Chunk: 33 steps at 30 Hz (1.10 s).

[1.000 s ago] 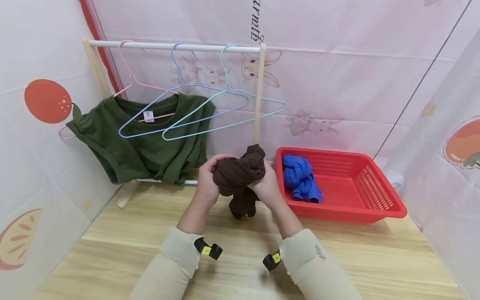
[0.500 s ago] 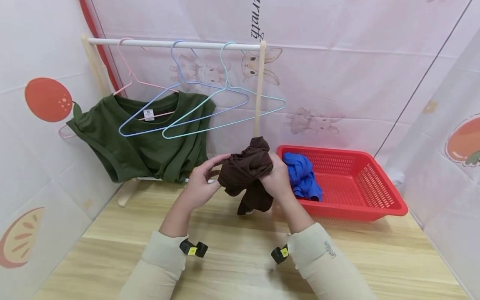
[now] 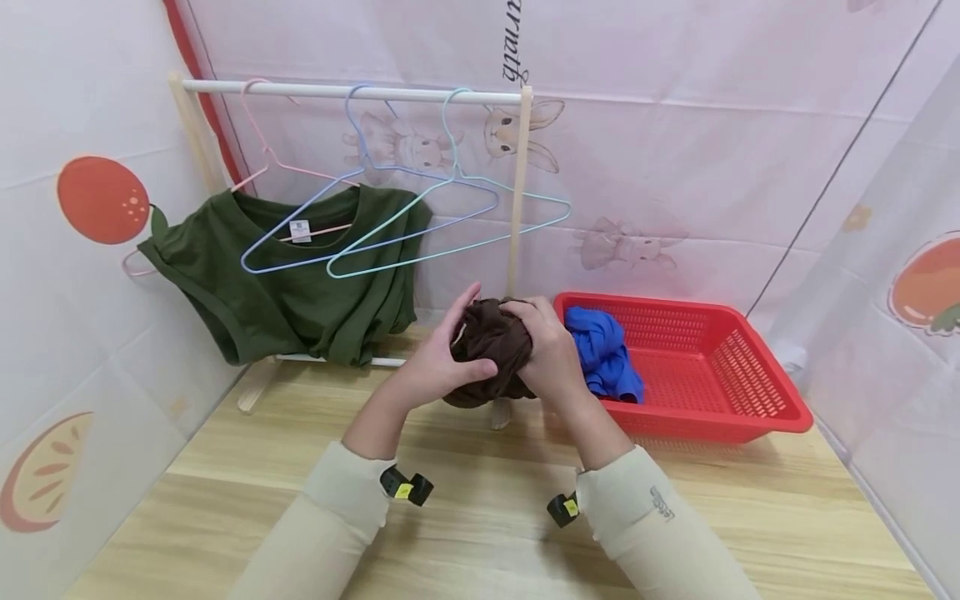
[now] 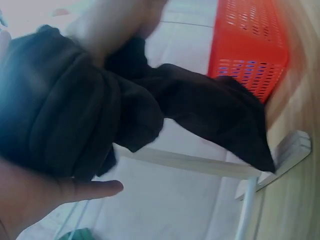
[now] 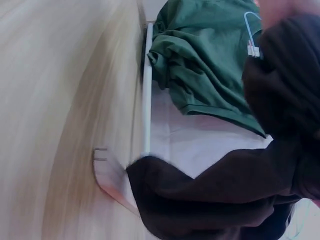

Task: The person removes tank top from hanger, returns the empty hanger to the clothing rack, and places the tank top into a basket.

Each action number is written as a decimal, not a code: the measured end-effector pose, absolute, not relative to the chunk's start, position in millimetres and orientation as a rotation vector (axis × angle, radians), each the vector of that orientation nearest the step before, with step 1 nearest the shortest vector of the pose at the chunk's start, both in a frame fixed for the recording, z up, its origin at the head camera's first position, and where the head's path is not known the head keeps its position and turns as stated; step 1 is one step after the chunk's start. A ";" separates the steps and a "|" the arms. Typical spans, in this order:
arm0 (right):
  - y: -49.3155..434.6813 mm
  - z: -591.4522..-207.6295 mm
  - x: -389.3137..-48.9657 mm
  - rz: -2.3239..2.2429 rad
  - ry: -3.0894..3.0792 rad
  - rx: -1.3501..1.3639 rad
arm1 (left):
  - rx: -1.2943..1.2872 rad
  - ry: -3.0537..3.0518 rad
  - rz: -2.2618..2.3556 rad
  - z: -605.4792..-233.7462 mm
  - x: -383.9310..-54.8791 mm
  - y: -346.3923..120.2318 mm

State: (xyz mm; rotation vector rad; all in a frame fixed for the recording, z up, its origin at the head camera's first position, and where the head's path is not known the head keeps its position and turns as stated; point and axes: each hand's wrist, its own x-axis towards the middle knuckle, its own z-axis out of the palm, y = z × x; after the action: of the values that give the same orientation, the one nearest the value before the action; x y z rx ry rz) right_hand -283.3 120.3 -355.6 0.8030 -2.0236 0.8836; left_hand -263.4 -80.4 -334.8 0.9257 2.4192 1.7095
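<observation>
Between my hands is a dark brown bundled cloth garment (image 3: pixel 498 337), held above the table; its exact kind is hidden by the folds. My right hand (image 3: pixel 553 354) grips its right side with curled fingers. Around its left side is my left hand (image 3: pixel 431 367), fingers behind and thumb across the near side. In the left wrist view, a loose end of the brown cloth (image 4: pixel 215 110) hangs away from the bundle. The right wrist view shows the dark cloth (image 5: pixel 215 195) hanging near the rack's foot.
A rack with a white top rail (image 3: pixel 300 88) bears a green shirt (image 3: pixel 300 283) on a pink hanger, plus a blue hanger (image 3: pixel 300 268) and a mint hanger (image 3: pixel 405 265). At right, a red basket (image 3: pixel 720 425) holds a blue cloth (image 3: pixel 603 354). Wooden table (image 3: pixel 480 517) below.
The left hand moved off the bundle's side, then came back around it. The brown garment has been turned and bunched more compactly; its hanging end no longer shows in the head view.
</observation>
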 end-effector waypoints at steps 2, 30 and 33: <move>120.6 -353.1 -280.7 0.960 -1.993 0.841 | 0.930 2.365 1.730 -339.0 -267.7 -77.5; 136.8 -359.4 -270.8 1.333 -2.021 0.902 | 0.909 1.888 2.281 -370.3 -269.2 -41.5; 143.0 -360.2 -270.8 1.342 -2.086 0.905 | 0.843 1.930 2.319 -369.9 -271.7 -40.0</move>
State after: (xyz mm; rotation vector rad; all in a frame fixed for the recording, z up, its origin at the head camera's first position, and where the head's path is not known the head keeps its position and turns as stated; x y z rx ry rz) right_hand -270.8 143.0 -360.2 0.9046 -2.0857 1.3418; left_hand -271.7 -40.0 -369.9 0.8434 1.9304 2.3188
